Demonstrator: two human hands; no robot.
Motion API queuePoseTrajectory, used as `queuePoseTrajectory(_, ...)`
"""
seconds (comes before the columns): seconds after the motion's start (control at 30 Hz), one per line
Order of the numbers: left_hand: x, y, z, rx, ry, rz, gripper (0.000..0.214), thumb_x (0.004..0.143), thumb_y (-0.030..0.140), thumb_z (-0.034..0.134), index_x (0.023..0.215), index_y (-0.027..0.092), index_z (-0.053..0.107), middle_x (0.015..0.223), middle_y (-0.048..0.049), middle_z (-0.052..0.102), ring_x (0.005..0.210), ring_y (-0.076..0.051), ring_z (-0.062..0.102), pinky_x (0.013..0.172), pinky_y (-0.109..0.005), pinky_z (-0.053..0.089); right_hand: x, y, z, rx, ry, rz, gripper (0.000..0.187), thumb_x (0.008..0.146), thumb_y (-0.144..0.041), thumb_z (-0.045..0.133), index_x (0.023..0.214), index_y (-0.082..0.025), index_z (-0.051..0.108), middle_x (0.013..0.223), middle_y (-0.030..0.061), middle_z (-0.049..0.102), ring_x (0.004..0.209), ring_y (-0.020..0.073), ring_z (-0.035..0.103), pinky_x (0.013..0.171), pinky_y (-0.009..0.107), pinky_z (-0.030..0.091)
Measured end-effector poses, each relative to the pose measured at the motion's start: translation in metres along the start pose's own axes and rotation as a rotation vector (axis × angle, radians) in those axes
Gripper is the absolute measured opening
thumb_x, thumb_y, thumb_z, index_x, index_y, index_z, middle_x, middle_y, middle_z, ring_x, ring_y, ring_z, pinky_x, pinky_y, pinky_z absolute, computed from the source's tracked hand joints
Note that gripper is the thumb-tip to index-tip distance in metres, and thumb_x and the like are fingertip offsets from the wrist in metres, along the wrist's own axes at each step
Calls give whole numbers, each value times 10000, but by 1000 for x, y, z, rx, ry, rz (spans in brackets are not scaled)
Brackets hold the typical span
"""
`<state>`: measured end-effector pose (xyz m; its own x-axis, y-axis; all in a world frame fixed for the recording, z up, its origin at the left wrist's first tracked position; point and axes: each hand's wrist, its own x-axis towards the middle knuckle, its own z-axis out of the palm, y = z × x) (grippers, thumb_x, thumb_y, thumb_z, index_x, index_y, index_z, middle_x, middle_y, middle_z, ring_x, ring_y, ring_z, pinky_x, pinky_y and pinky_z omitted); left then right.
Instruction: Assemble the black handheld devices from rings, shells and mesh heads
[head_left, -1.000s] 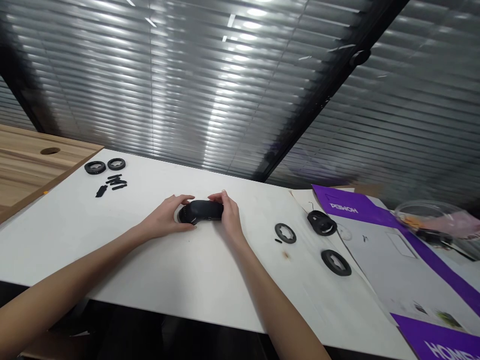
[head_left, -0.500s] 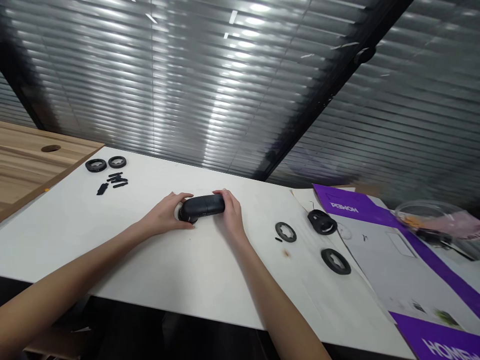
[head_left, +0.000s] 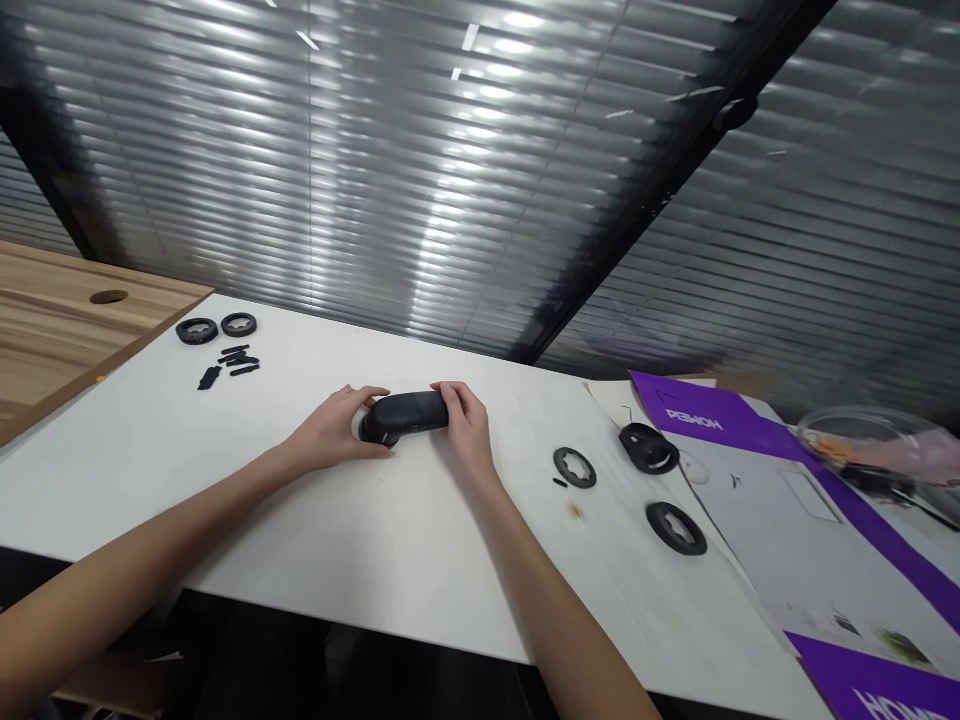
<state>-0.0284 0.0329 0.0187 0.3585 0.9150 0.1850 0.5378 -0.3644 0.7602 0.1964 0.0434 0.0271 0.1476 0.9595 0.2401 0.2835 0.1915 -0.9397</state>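
A black plastic body (head_left: 405,417), long and rounded, lies across the middle of the white table (head_left: 300,520), and it seems to rest on the table top or just above it. The left hand (head_left: 330,427) grasps its left end, with the fingers curved over the top. The right hand (head_left: 466,425) grasps its right end in the same way. Both hands are closed around the body, but they are not clenched tight.

To the right of the hands, on a white sheet (head_left: 622,400), there are three black parts. A star-holed ring (head_left: 574,467) has a tiny black bit (head_left: 559,482) just beside it. A black cup-shaped part (head_left: 648,448) lies further to the far side, and a second ring (head_left: 676,528) lies nearer. To the far left are two small rings (head_left: 217,328), and near them are some thin black strips (head_left: 238,360) and one short black piece (head_left: 209,377).

At the right edge, a purple and grey printed box (head_left: 780,520) lies flat. Beyond it is a clear plastic bowl (head_left: 862,450). It holds orange, pink and black things, but they are too blurred to name. A wooden desk (head_left: 75,330) meets the table on the far left.
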Motion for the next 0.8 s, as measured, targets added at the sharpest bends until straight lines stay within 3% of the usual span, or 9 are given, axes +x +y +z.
queuePoseTrajectory(0.2,-1,-1,-1,-13,-9,2,685,762,455,865,1379,292,615,1359,-63,669,1299,-321,594,1098,-461,488,1,6,-2,-79,27,-3,342,915,-545,535,911,-236,682,986,71,739,972,275,651,884,374,479)
queuePoseTrajectory(0.4,-3,1,-1,-10,13,9,673,771,465,847,1375,282,615,1367,-70,675,1301,-331,601,1096,-469,492,0,9,-4,-153,-29,-11,353,977,-522,480,922,-243,691,1001,58,739,955,260,644,877,367,465)
queuePoseTrajectory(0.6,-3,1,0,1,12,23,664,772,461,840,1369,271,623,1401,-77,665,1314,-340,594,1109,-480,487,2,12,-2,-268,-90,-24,426,1004,-576,410,867,-286,690,971,72,748,1054,312,589,953,413,428)
queuePoseTrajectory(0.8,-2,0,1,72,-12,57,636,789,520,833,1338,253,653,1288,-97,707,1225,-350,602,1032,-488,509,2,14,-3,-474,4,-52,465,999,-643,422,739,-284,559,843,90,691,911,321,569,891,440,401)
